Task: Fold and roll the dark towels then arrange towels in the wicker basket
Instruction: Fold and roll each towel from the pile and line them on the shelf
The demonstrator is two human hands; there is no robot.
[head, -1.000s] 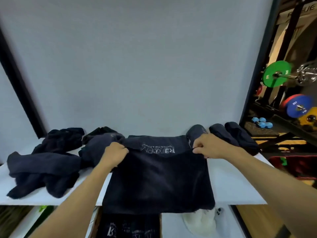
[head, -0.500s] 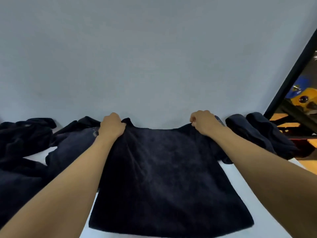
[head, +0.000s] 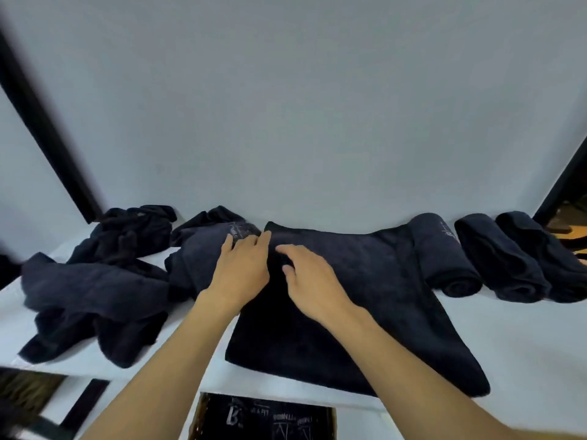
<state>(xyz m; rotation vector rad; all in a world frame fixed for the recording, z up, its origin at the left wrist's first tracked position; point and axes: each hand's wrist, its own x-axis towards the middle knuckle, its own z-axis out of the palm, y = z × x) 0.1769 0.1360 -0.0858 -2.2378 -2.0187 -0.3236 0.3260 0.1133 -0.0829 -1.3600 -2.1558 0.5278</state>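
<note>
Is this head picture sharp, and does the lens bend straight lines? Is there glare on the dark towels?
Head view: slightly soft, blurred most along the black post at left; the wide lens bows the table edge; light is flat, without glare; the spread towel under the left hand and right hand is too dark to show creases.
</note>
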